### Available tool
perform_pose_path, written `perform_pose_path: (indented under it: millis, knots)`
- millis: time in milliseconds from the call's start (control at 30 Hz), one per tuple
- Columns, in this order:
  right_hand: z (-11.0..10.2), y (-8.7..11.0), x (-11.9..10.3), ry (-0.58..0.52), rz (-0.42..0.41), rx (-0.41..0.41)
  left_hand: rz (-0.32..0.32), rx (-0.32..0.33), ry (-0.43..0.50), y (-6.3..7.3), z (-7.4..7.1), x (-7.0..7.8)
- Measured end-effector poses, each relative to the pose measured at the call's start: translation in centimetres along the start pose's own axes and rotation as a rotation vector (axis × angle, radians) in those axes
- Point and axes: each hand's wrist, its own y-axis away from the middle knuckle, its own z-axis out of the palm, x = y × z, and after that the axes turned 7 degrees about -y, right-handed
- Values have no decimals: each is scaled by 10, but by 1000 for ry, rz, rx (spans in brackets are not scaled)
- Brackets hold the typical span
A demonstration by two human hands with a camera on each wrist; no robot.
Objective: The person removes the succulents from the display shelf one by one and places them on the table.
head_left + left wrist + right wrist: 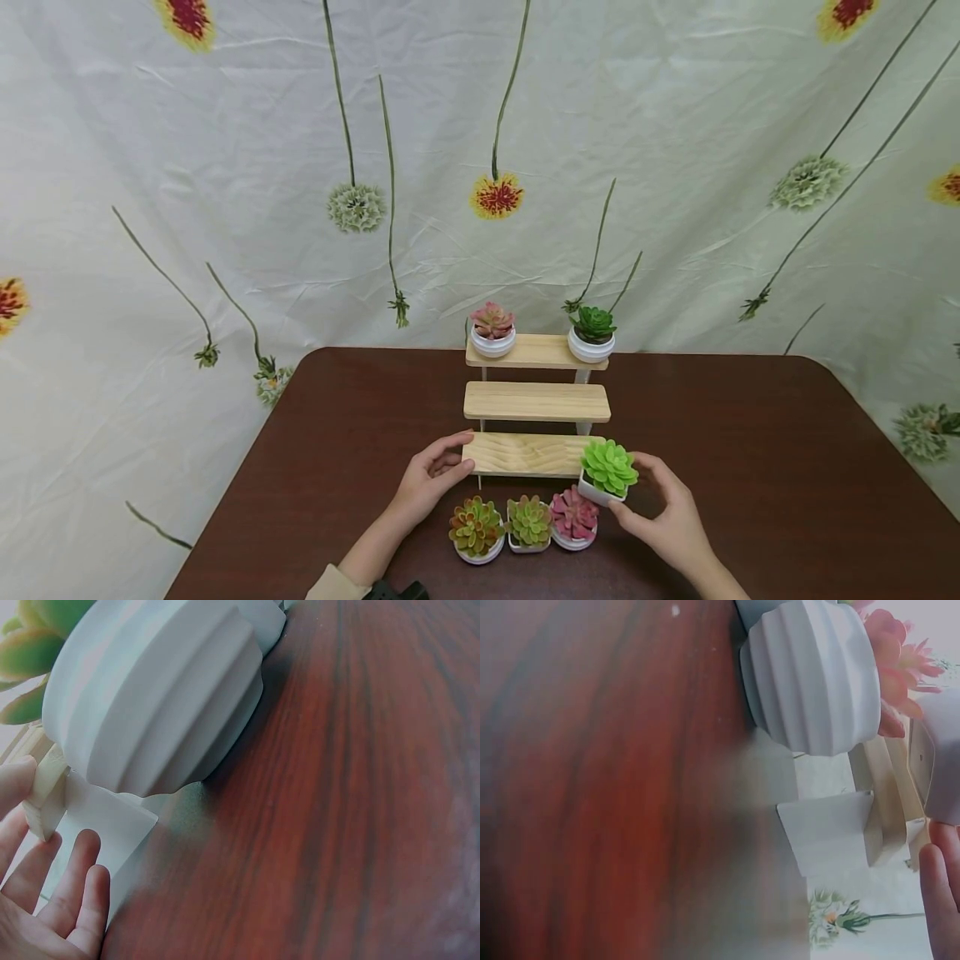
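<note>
My right hand (670,521) holds a bright green potted succulent (609,468) in a square white pot, at the right end of the lowest step of a three-tier wooden stand (517,455). In the right wrist view, fingers (939,881) meet the underside of that white pot (939,761). At the stand's left end, my left hand (422,485) grips the lowest step between thumb and fingers. The left wrist view shows the thumb on the plank's end (49,787), other fingers spread below it.
In front of the stand stand a red-tipped green succulent (476,527), a yellow-green succulent (528,521) and a pink succulent (575,512), in white pots. The top step holds a pale pink succulent (492,321) and a dark green one (594,325). Behind the brown table (360,400) hangs a flowered cloth (450,108).
</note>
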Motion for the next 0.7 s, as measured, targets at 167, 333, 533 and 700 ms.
perform_pose_path:
  millis: [167,333,533,700]
  knots:
    - [-4,8,17,31,18,8,-14,-2,-1,1,0,10]
    - [-11,18,39,52,50,5,-8,0,-3,1,0,10]
    - [-17,22,37,72,74,-9,-6,6,-6,1,0,10]
    - [-20,24,37,84,72,-13,-9,2,-1,1,0,9]
